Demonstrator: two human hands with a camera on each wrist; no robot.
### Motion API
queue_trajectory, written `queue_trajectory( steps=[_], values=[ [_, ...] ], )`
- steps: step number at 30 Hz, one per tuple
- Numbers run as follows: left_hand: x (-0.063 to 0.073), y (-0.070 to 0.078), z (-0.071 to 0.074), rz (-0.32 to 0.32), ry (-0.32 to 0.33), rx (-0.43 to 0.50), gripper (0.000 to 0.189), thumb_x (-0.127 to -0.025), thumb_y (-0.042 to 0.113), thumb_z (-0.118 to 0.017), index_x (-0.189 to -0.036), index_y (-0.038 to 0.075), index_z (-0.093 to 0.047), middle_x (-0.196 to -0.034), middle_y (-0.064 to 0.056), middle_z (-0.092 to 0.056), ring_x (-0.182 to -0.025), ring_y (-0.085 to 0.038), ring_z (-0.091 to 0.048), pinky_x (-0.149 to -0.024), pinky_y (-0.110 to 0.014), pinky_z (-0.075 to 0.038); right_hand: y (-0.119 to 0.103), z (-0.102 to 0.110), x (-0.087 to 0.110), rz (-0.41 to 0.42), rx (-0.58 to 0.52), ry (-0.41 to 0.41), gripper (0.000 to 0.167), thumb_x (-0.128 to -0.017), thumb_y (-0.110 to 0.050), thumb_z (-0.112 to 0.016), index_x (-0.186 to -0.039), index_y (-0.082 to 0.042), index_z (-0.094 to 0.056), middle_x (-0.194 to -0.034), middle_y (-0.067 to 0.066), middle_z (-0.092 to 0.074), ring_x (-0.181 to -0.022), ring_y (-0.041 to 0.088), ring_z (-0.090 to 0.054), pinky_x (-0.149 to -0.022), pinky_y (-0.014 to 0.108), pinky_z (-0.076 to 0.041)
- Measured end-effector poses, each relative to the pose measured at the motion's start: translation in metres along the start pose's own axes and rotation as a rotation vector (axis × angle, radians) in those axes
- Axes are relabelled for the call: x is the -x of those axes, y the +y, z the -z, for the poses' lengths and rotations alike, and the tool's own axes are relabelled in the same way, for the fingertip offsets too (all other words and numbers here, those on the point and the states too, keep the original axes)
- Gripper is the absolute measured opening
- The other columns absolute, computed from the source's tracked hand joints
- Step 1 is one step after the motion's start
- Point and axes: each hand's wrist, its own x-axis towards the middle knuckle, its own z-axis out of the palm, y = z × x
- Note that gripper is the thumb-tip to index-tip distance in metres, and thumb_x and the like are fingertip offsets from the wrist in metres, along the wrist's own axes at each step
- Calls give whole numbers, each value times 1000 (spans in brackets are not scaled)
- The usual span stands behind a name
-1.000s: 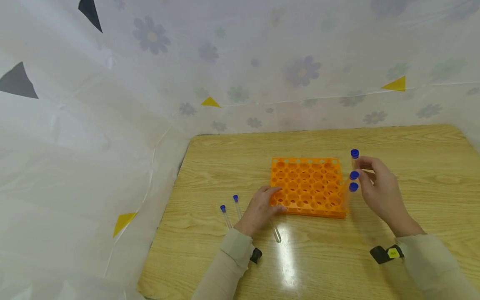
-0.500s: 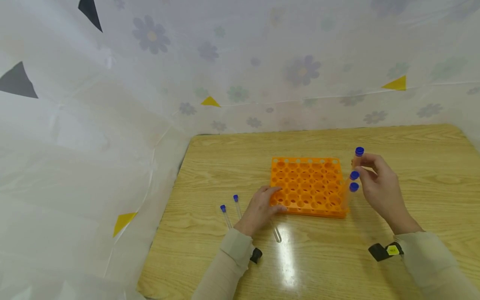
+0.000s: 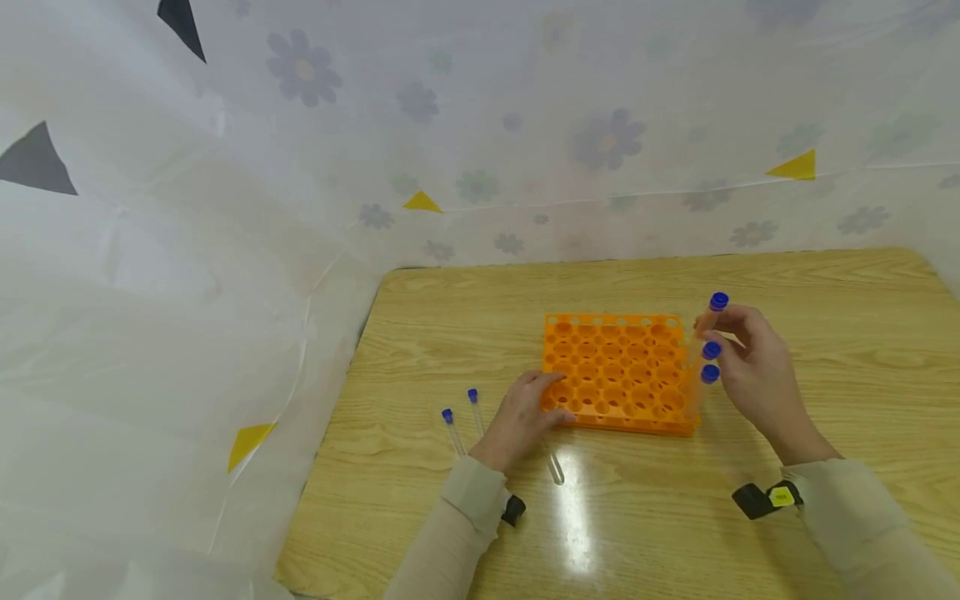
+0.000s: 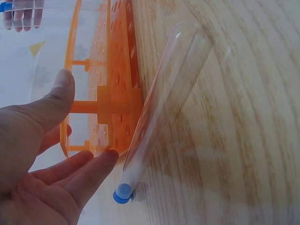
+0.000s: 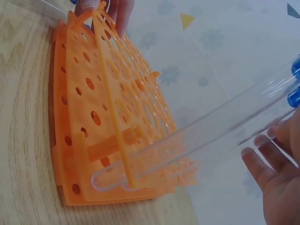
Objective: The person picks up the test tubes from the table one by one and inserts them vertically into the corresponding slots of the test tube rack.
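The rack (image 3: pixel 612 371) stands near the middle of the table. At its 2 o'clock is the held tube (image 3: pixel 710 318), blue cap up and a little tilted. The right hand (image 3: pixel 757 375), at 3 o'clock, appears to pinch it below the cap between thumb and forefinger, the other fingers loosely extended. Holding it high probably leaves the lower end free to be steered; whether that end sits in a hole, I cannot tell.

Two standing tubes (image 3: pixel 711 351) are at the rack's 3 o'clock edge, caps up, just beside the held one; the holes there probably prop them, though how deep they sit is unclear.

The left hand (image 3: pixel 517 421), at 8 o'clock, grips the rack's end between thumb and fingers, likely so that the frame does not slide while the other hand works at the far end.

Beneath and beside that hand lie loose tubes: two with caps (image 3: pixel 447 415) showing towards 8 and 9 o'clock, and a rounded tube end (image 3: pixel 556 469) at 7, presumably lying within easy reach.

Further out, black wrist straps (image 3: pixel 752 501) sit at 4 and 7 o'clock. Past the table (image 3: pixel 637 533), a flowered sheet (image 3: pixel 570 92) hangs at 12, marked with yellow triangles (image 3: pixel 795 166) at 10 and between 1 and 2.
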Motion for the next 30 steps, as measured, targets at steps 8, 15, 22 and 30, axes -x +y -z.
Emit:
queue_trajectory(
  steps=[8,15,22,30],
  values=[
    [-1,0,-1,0,1,-7,64,-87,36,-73,-144,16,-51,-139,-10,-53,-125,-23,-56,-103,-35,-51,2,-1,3,-77,5,-63,24,-100,1,-52,-123,-2,-52,-115,-9,-57,-109,-3,-54,-73,4,-46],
    [-1,0,-1,3,-2,-18,65,-87,36,-73,-145,15,-51,-139,-9,-53,-125,-23,-56,-103,-35,-51,9,-2,5,-71,-9,-85,20,-101,0,-50,-120,-1,-53,-115,-4,-59,-107,1,-55,-66,11,-45],
    [-1,-1,0,2,-3,-13,64,-87,36,-73,-145,16,-51,-139,-9,-53,-124,-22,-56,-103,-35,-51,16,-3,6,-86,11,-110,24,-100,1,-51,-123,-2,-53,-117,-1,-59,-110,-2,-53,-83,0,-41],
    [0,-1,-1,-5,7,-14,64,-87,36,-74,-144,16,-52,-137,-9,-55,-121,-22,-58,-101,-34,-52,19,-3,8,-84,38,-128,28,-100,2,-51,-127,-4,-52,-116,3,-58,-109,-4,-51,-86,-2,-39]
  ],
)
